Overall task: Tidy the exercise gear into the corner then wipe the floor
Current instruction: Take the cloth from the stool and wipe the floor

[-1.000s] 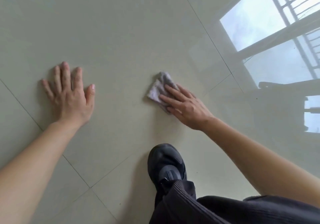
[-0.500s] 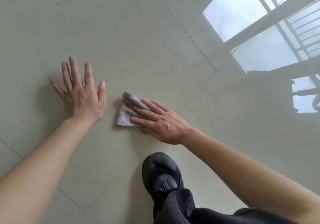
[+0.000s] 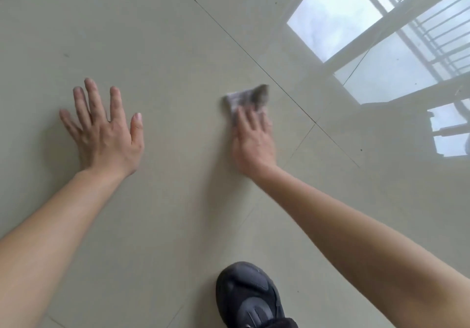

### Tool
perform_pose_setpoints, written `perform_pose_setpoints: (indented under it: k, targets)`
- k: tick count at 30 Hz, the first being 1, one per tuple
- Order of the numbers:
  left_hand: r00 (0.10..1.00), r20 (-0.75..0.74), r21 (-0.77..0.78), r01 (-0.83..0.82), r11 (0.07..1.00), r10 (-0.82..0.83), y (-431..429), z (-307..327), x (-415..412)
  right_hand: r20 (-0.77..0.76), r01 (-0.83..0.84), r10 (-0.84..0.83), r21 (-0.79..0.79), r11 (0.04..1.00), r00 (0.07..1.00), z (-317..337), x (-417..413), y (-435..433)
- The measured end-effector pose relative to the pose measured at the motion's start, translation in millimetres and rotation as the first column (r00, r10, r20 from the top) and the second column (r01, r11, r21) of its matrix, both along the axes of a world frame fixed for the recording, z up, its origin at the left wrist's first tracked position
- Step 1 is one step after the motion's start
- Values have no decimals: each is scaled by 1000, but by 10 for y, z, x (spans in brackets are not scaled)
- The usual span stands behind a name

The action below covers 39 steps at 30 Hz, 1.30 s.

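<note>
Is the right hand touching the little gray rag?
Touching. The head view shows the right hand with its straight fingers lying on top of the rag, pressing it against the floor, though that spot is a little blurred.

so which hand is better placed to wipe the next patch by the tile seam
Right. The right hand presses the small grey-white rag flat on the glossy beige tile floor, close to the dark seam. The left hand lies spread on bare tile, holding nothing.
</note>
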<state>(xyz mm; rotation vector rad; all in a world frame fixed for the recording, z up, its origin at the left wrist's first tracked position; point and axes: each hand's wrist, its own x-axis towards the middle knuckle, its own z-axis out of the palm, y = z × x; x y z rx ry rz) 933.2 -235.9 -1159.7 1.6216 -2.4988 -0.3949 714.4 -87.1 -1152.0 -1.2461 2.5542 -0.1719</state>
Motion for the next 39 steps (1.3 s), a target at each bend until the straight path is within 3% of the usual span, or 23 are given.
perform_pose_setpoints:
  k: [3,5,7,9,11,13,15,18,21,23,24,26,29,31,32,34,36,39]
  targets:
    - [999,-1,-11,-36,999,36,-187,18,55,60,-481,484,-53,875,873,50,363,-170]
    - [999,0,-9,-53,999,53,-249,20,117,26,-635,636,-39,771,771,-2,94,-181]
    - [998,-2,-15,-60,998,60,-283,15,184,-28,-525,525,-29,850,851,-70,-354,-159]
    - [998,-2,-21,-62,998,62,-324,10,249,-59,-164,163,-9,986,985,-57,-811,-158]
    - [997,-16,-25,-79,997,78,-388,14,308,-27,170,-169,32,985,985,-9,-1097,-272]
    - [993,-39,-35,-108,993,107,-458,22,362,-18,243,-242,55,969,970,44,-1070,-529]
    - [990,-48,-50,-133,990,131,-524,22,409,-40,118,-117,27,993,992,63,-751,-847]
    - [985,-47,-62,-169,984,166,-605,3,467,-58,-251,248,-42,967,967,26,18,-1226]
    - [977,-33,-14,-211,977,210,-615,-71,524,-23,-619,619,-73,782,785,-39,506,-1364]
    - [979,6,30,-205,978,205,-574,-162,578,-18,-705,706,-59,706,708,-76,361,-1396]
    - [982,35,33,-184,982,183,-551,-212,608,-23,-698,698,-47,714,716,-91,200,-1417]
    - [985,84,30,-153,988,150,-545,-288,632,-56,-562,560,-22,827,827,-108,-215,-1473]
    - [980,110,55,-175,983,168,-601,-297,610,-49,-63,63,-3,998,997,-35,-823,-1611]
    - [980,112,61,-172,983,165,-603,-289,602,-1,189,-189,20,982,982,-2,-923,-1727]
    - [981,109,57,-167,984,160,-599,-289,603,-12,196,-196,20,980,981,8,-838,-1799]
    - [982,102,41,-167,985,162,-580,-283,605,-51,29,-30,-21,999,998,-19,-483,-1965]
    - [979,99,29,-182,983,178,-579,-278,594,-33,-264,262,-61,963,965,-44,-10,-2124]
    - [976,122,28,-185,982,180,-580,-266,574,1,-679,681,-82,730,732,-63,568,-2242]
